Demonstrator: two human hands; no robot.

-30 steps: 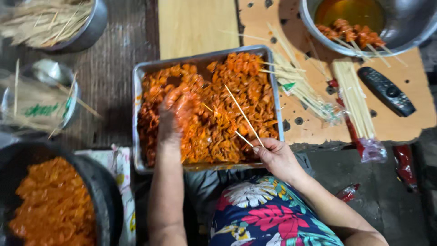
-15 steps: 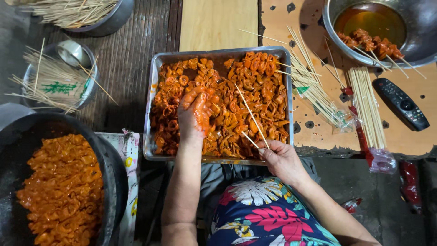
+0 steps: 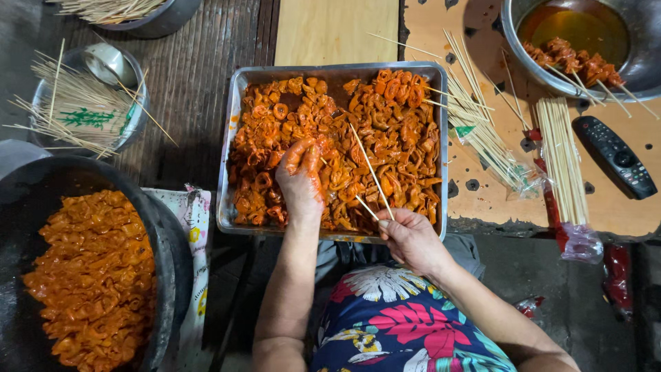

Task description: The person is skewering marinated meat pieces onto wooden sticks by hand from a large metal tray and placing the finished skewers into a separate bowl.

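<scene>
Bamboo skewers [image 3: 370, 171], two thin sticks: pinched in the right hand [image 3: 407, 238], tips slanting up and away over the meat.

Right hand: closed around the lower ends of the sticks, resting at the near rim of the metal tray [image 3: 230, 165].

Left hand [image 3: 300, 180]: sauce-smeared, fingers curled down onto the marinated meat pieces [image 3: 399, 131] inside the tray, just left of the right hand; whether it grips a piece cannot be told.

Metal tray: rectangular, filled with orange-red ringed meat, directly ahead of both hands.

Dark basin [image 3: 169, 241]: left of the left hand, heaped with more orange meat; patterned cloth [image 3: 196, 220] between it and the tray.

Small metal bowl [image 3: 134, 117]: far left and ahead, holding loose sticks.

Loose skewer bundles [image 3: 561, 158]: right of the right hand, on the orange surface [image 3: 620, 207], some in clear plastic.

Large steel bowl [image 3: 644, 62]: far right and ahead, holding oily liquid and finished skewered meat [image 3: 568, 58].

Black remote control [image 3: 615, 156]: beside the bundles, farther right.
</scene>
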